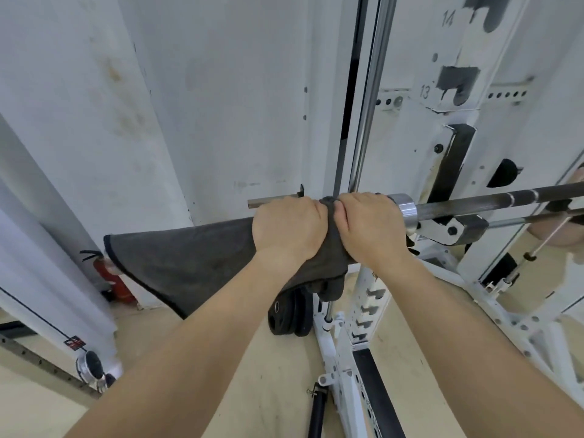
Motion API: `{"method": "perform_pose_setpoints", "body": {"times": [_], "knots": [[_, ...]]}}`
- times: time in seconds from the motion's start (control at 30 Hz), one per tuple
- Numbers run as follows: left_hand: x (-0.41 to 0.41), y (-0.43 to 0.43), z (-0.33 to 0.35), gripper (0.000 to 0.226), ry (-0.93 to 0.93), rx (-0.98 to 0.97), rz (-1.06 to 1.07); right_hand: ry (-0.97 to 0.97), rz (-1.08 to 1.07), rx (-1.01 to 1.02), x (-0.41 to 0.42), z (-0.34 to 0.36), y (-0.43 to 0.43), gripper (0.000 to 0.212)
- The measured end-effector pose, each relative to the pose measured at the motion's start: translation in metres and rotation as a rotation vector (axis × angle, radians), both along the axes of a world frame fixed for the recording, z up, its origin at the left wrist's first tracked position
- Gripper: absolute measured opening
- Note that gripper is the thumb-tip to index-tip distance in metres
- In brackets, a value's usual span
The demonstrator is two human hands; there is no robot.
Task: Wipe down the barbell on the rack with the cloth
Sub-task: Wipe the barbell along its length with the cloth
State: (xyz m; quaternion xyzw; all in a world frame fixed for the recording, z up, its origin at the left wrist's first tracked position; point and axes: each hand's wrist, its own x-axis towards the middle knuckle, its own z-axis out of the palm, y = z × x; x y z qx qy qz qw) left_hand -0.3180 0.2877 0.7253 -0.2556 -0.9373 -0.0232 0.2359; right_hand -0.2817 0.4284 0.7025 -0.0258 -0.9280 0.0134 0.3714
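Both hands, left hand (286,227) and right hand (368,227), grip the cloth (189,257) around the barbell (474,202) sleeve at the rack (455,147) end; the long shaft probably isn't wiped yet.

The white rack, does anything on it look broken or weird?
Yes. The white paint on the rack upright is chipped around the slots marked 13 and 14, leaving ragged dark patches. The wall to its left has brownish stains.

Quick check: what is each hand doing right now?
Left hand: grips the cloth around the barbell.
Right hand: grips the same cloth on the barbell.
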Motion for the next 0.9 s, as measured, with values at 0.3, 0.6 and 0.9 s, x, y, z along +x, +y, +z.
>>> {"method": "perform_pose_setpoints", "body": {"times": [0.3,0.6,0.9], "knots": [[0.01,0.007,-0.018,0.036,0.186,0.09,-0.063,0.202,-0.04,-0.711,0.064,-0.002,-0.001,0.025],[0.014,0.072,-0.008,0.031,0.154,0.173,-0.237,0.339,-0.289,-0.83,0.106,0.03,0.015,0.017],[0.012,0.066,-0.005,0.038,0.054,0.113,-0.181,0.315,-0.091,-0.442,0.02,0.023,0.038,0.021]]}}
